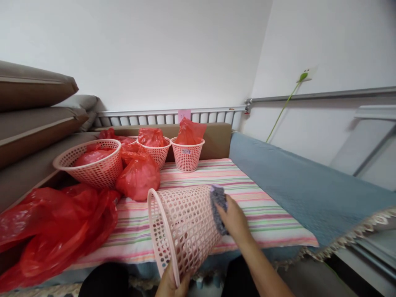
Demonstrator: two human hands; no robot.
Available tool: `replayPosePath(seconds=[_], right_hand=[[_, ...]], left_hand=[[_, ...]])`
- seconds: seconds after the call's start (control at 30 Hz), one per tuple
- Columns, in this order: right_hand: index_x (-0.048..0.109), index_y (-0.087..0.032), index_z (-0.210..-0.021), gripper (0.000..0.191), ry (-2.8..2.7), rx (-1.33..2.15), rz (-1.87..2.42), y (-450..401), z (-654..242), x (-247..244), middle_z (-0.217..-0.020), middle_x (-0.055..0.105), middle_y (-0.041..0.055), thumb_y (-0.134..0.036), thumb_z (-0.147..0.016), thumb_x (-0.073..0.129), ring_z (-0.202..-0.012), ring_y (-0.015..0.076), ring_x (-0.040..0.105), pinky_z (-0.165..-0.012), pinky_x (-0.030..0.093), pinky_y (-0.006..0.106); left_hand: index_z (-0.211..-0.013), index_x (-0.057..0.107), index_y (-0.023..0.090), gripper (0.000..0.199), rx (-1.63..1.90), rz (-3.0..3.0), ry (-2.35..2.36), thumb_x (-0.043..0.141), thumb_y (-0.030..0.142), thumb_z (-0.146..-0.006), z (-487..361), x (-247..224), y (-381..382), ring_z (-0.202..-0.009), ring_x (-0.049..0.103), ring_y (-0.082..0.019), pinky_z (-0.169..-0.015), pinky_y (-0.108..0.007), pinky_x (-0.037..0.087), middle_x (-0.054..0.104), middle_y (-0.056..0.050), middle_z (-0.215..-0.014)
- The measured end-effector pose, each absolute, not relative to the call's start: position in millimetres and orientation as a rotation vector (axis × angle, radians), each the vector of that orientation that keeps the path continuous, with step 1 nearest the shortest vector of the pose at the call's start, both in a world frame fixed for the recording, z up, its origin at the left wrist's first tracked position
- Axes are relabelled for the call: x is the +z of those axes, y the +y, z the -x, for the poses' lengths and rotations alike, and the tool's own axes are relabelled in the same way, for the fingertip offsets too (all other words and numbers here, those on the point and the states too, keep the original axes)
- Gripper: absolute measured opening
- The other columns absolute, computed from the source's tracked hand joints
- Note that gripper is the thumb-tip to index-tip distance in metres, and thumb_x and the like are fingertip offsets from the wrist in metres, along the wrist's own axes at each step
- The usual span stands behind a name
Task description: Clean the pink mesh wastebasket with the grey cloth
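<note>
A pink perforated plastic basket (pixel 193 218) is tipped on its side in front of me, its open rim facing left. My left hand (pixel 173 282) grips that rim at the bottom, with the thumb and fingers on either side of the wall. In my right hand (pixel 233 218) is a grey cloth (pixel 219 208), pressed against the basket's base end at the right. The fingers of my right hand are partly hidden behind the cloth.
Behind stand pink baskets (pixel 187 159) holding red plastic bags (pixel 189 132). A full red bag (pixel 139 175) and loose red bags (pixel 62 222) lie left on the striped cloth (pixel 272 218). Cushions (pixel 34 123) are stacked left; a blue-covered backrest (pixel 291 177) runs along the right.
</note>
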State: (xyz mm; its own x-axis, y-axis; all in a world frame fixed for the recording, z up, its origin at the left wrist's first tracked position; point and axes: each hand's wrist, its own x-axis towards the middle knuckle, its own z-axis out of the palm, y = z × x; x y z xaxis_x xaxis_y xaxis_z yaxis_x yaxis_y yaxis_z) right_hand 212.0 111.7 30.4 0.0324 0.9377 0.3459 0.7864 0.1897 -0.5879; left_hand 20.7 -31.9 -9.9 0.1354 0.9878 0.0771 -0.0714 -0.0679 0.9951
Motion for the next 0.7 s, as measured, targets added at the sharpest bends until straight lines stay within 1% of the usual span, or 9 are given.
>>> replayPosePath(seconds=[0.1,0.2,0.3,0.4,0.47,0.53,0.6,0.7], right_hand=[[0.049,-0.017,-0.108,0.032,-1.649,0.271,1.909,136,-248,16,-0.096,0.061,0.0109,-0.037,-0.085,0.043,-0.089,0.0225,0.057,-0.069,0.039,0.027],[0.049,-0.017,-0.109,0.034,-1.642,0.260,1.974,139,-252,15,-0.095,0.060,0.0115,-0.039,-0.084,0.043,-0.088,0.0232,0.057,-0.068,0.038,0.027],[0.047,-0.017,-0.113,0.034,-1.718,0.218,1.834,120,-224,31,-0.102,0.058,0.0117,-0.035,-0.084,0.045,-0.095,0.0229,0.055,-0.073,0.038,0.027],[0.047,-0.017,-0.116,0.036,-1.898,0.249,1.529,85,-179,56,-0.108,0.056,0.0103,-0.027,-0.081,0.048,-0.103,0.0218,0.051,-0.081,0.036,0.027],[0.048,-0.019,-0.115,0.036,-2.008,0.389,1.315,57,-148,74,-0.105,0.057,0.0073,-0.024,-0.080,0.050,-0.099,0.0191,0.052,-0.082,0.037,0.026],[0.050,-0.022,-0.111,0.033,-2.112,0.479,1.142,34,-124,87,-0.101,0.058,0.0044,-0.024,-0.078,0.052,-0.095,0.0176,0.053,-0.081,0.038,0.025],[0.052,-0.023,-0.108,0.031,-2.170,0.496,1.079,23,-111,94,-0.099,0.058,0.0036,-0.023,-0.077,0.053,-0.093,0.0175,0.054,-0.080,0.038,0.025],[0.052,-0.022,-0.109,0.031,-2.177,0.470,1.165,39,-116,94,-0.101,0.059,0.0048,-0.025,-0.078,0.052,-0.095,0.0180,0.055,-0.080,0.037,0.025]], left_hand=[[-0.118,0.058,0.020,0.046,1.168,-1.329,1.048,0.054,0.045,-0.080,-19,-20,-32,-0.120,0.048,-0.028,-0.108,-0.044,0.028,0.066,-0.013,-0.112],[-0.116,0.060,0.020,0.045,1.203,-1.329,1.079,0.058,0.044,-0.078,-14,-33,-31,-0.119,0.050,-0.029,-0.106,-0.045,0.030,0.067,-0.012,-0.111],[-0.114,0.061,0.020,0.044,1.219,-1.285,1.061,0.061,0.043,-0.076,-9,-41,-31,-0.120,0.049,-0.029,-0.107,-0.045,0.029,0.068,-0.011,-0.110],[-0.109,0.064,0.021,0.042,1.218,-1.203,1.045,0.063,0.044,-0.074,-9,-44,-31,-0.120,0.049,-0.030,-0.108,-0.047,0.025,0.069,-0.010,-0.108],[-0.104,0.066,0.021,0.042,1.208,-1.154,1.044,0.065,0.047,-0.070,-10,-46,-30,-0.116,0.052,-0.032,-0.106,-0.049,0.030,0.070,-0.010,-0.105],[-0.100,0.068,0.022,0.044,1.199,-1.139,1.046,0.067,0.050,-0.067,-13,-48,-29,-0.112,0.054,-0.034,-0.102,-0.050,0.035,0.071,-0.010,-0.102],[-0.098,0.068,0.021,0.046,1.192,-1.116,1.041,0.068,0.052,-0.064,-15,-49,-28,-0.110,0.056,-0.035,-0.100,-0.051,0.037,0.072,-0.010,-0.098],[-0.099,0.069,0.021,0.049,1.183,-1.054,1.016,0.067,0.055,-0.064,-14,-46,-30,-0.110,0.056,-0.035,-0.101,-0.051,0.037,0.072,-0.011,-0.097]])
